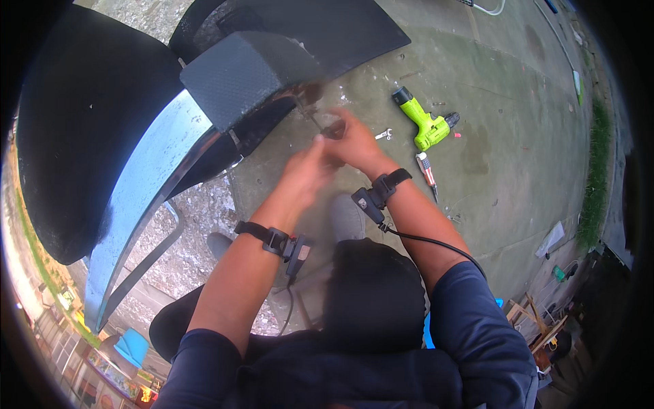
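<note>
In the middle of the view my right hand (355, 144) is closed, its fingers curled round a thin dark metal rod (315, 121) that points up and left. What kind of tool or part the rod is, I cannot make out. My left hand (304, 169) meets the right one at the fingertips, smeared by motion, with its fingers mostly hidden. Just beyond both hands is the end of a black textured armrest pad (235, 78). A curved shiny metal frame (146, 153) carries that pad, beside large black panels (88, 129) of what looks like a chair.
On the concrete floor to the right lie a lime-green cordless drill (426, 123), a small wrench (385, 134) and a pointed tool with a red-and-white handle (427, 170). Pale rubble (184, 252) covers ground at the left. Wooden pieces (538, 324) sit at lower right.
</note>
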A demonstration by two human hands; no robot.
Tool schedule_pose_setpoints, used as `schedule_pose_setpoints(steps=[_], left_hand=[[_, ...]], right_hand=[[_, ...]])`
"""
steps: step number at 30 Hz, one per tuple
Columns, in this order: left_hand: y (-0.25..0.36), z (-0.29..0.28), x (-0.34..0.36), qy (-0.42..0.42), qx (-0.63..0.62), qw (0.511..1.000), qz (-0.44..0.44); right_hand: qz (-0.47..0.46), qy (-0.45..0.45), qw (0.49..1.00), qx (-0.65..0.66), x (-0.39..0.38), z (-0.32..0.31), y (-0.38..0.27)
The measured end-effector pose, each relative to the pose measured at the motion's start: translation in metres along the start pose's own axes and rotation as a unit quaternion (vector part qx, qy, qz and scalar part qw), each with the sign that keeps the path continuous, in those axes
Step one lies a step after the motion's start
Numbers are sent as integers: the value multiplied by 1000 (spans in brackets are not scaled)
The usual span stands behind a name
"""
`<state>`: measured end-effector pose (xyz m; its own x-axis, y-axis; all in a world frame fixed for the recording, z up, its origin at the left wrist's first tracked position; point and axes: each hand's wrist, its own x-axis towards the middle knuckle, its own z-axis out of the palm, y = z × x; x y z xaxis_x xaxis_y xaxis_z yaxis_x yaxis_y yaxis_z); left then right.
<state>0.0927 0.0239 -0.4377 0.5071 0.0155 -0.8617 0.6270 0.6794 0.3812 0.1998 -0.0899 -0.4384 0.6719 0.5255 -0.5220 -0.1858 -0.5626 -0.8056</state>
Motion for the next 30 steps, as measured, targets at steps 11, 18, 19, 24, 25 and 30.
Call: schedule_pose_setpoints(steps=[11,18,19,24,25,30], left_hand=[[15,8,14,-1,83,997,-5],[25,9,17,58,-8,998,27],[27,9,22,78,-33,995,46],[29,6,53,138,-4,989,58],[30,9,53,145,-8,988,57],[31,14,52,153,-35,985,70]], right_hand=[[191,-103,897,385,-34,-16,49],[142,-87,953,254,-29,-5,48],[131,-74,962,229,-27,-3,49],[62,6,998,12,-21,6,40],[56,-3,998,8,-20,6,41],[123,-50,960,246,-25,-1,48]])
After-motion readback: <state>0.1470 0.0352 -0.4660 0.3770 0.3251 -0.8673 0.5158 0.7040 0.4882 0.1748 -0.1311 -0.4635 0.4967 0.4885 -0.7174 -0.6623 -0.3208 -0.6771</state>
